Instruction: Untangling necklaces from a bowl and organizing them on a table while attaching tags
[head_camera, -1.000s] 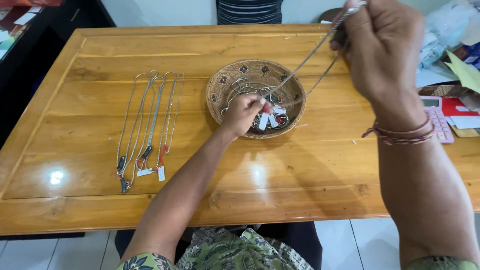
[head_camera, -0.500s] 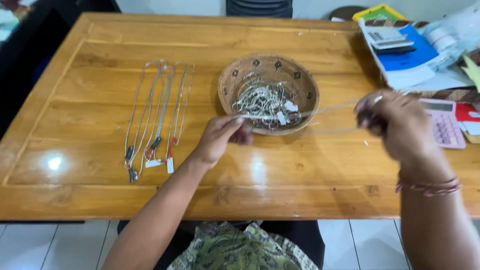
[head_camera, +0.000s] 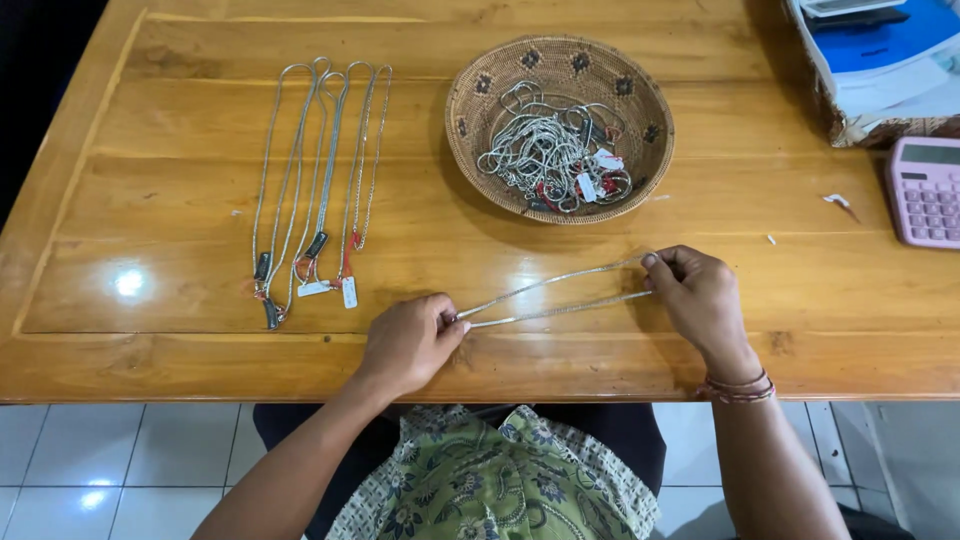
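So both hands are down low over the front edge of the glossy honey-coloured wooden table (head_camera: 150, 180), and there's one thin silver chain necklace (head_camera: 550, 295) pulled out straight between them. The left hand (head_camera: 408, 342) has its fingers curled in and pinches one end of the chain between thumb and fingertips. The right hand (head_camera: 700, 295) does the same at the other end, fingers bunched up tight around the loop. The chain runs as two strands side by side, slanting up a bit toward the right hand, just above the tabletop or maybe resting on it, can't really tell which.

Behind the chain sits a round woven brown basket with little dark flower patterns (head_camera: 470, 130) on the inside wall, and it's holding a tangled heap of silver chains with small red and white tags (head_camera: 555, 155).

Off to the left, well apart from the hands, there's a neat row of silver necklaces laid flat in long loops (head_camera: 315, 180), their clasps and little tags pointing toward the person.

On the right edge you get a pink calculator (head_camera: 925, 190), and in the top corner a blue and white box (head_camera: 880, 55). There's a thin reddish string bracelet (head_camera: 738, 388) on the right wrist.
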